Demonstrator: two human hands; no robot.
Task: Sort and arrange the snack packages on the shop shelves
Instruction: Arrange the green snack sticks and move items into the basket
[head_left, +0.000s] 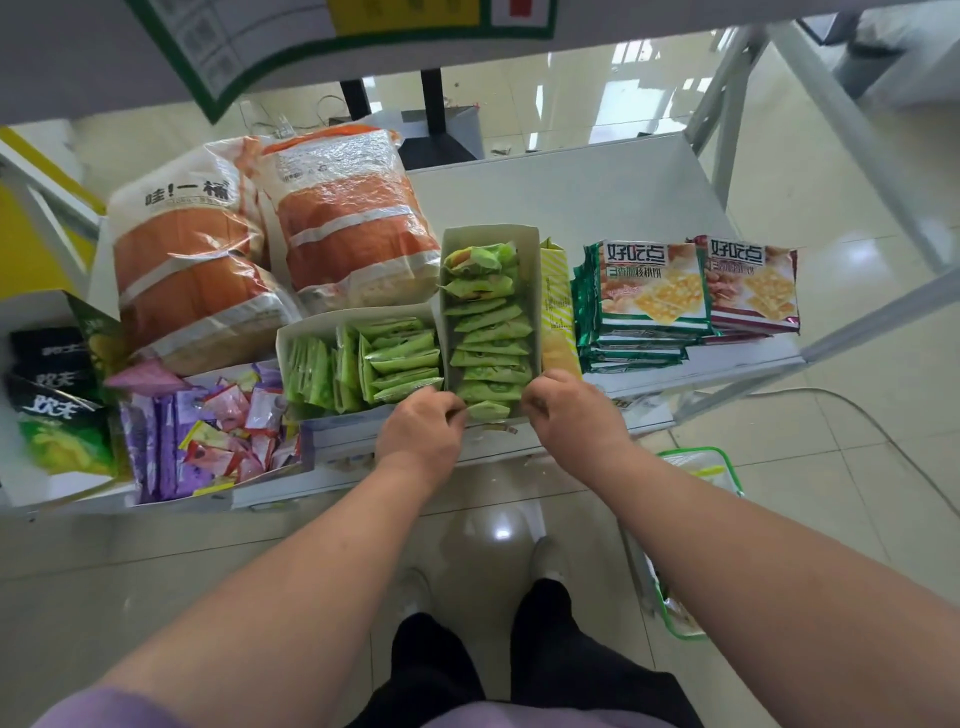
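Head view: a white shelf (597, 197) fills mid-frame over glossy tiled floor (831, 467). Both hands, left hand (421, 431) and right hand (571, 410), curl onto the green-packet box (488, 234) at its near end.

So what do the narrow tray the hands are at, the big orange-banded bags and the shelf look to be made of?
Narrow tray: seemingly thin white card, matte, with folded walls.
Orange-banded bags: clear glossy plastic film, crinkled, with glare.
Shelf: smooth pale board on light metal-looking struts; the board's material is unclear.
Both the left hand and the right hand grip the tray's near end.

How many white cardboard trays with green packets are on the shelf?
2: one upright white cardboard tray between both hands, one sideways tray left of it.
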